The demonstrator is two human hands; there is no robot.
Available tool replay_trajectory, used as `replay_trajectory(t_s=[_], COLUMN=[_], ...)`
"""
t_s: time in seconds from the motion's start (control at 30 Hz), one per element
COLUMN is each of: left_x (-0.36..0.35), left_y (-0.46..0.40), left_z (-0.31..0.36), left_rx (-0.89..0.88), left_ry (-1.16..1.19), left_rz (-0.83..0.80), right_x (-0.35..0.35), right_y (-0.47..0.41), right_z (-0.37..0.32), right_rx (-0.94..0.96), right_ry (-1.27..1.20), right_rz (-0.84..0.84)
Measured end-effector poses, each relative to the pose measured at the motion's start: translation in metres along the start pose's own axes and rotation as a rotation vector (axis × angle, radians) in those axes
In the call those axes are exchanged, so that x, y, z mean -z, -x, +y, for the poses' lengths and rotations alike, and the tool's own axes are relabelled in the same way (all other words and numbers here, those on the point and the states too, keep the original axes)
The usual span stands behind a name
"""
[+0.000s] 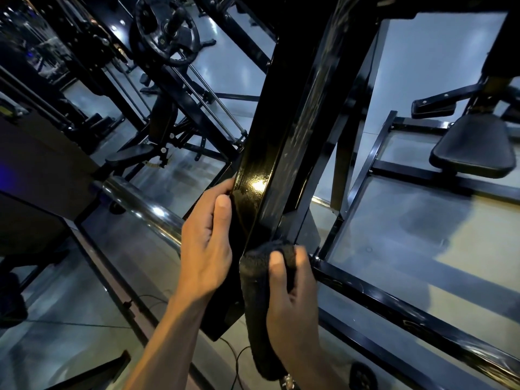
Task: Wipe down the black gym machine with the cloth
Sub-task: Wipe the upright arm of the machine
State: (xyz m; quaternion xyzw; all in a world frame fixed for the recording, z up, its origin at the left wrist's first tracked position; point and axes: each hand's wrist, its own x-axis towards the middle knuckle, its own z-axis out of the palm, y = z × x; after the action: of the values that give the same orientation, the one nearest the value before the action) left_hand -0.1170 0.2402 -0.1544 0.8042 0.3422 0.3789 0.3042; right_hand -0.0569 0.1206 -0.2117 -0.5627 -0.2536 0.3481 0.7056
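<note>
Dark cloth [263, 294] against glossy black machine [284, 153]

Dim, bluish light; glare on glossy post [260, 184]; wide-angle edge warping.

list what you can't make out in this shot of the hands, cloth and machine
- Left hand fingers: hidden behind the black post, head view; only the thumb shows.
- Right hand fingertips: buried in the dark cloth.
- Cloth's lower end: merges into shadow near the bottom edge.
- Post's top: cut off by the upper edge.
- Post's wiped face under the cloth: covered.
- Background machines, upper left: too dark and blurred.
</note>
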Motion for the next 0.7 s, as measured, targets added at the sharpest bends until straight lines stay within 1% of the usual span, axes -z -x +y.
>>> replay_trajectory(t_s=[0.1,0.17,0.23,0.3,0.4,0.47,0.57,0.7], left_x=[0.0,0.0,0.0,0.0,0.0,0.0,0.001,0.0], left_y=[-0.001,-0.001,-0.001,-0.001,-0.001,-0.001,-0.001,-0.001], left_z=[0.0,0.001,0.002,0.001,-0.001,-0.002,-0.003,-0.002], left_rx=[-0.002,0.002,0.006,0.002,0.008,0.024,0.026,0.017], left_ry=[-0.002,0.008,0.018,0.023,0.011,0.011,0.014,0.039], left_rz=[-0.005,-0.012,-0.014,-0.015,-0.009,-0.008,-0.006,-0.02], right_x=[0.003,0.008,0.011,0.008,0.002,0.0,0.001,0.009], right_y=[-0.022,-0.041,-0.05,-0.041,-0.013,-0.005,-0.024,-0.064], right_z=[-0.015,-0.027,-0.03,-0.023,-0.004,0.001,-0.016,-0.035], right_rx=[0.071,0.152,0.191,0.162,0.01,-0.004,0.034,0.177], right_ry=[-0.041,-0.074,-0.065,-0.079,-0.032,0.0,-0.048,-0.049], right_rz=[0.021,0.062,0.095,0.074,0.013,0.033,0.051,0.163])
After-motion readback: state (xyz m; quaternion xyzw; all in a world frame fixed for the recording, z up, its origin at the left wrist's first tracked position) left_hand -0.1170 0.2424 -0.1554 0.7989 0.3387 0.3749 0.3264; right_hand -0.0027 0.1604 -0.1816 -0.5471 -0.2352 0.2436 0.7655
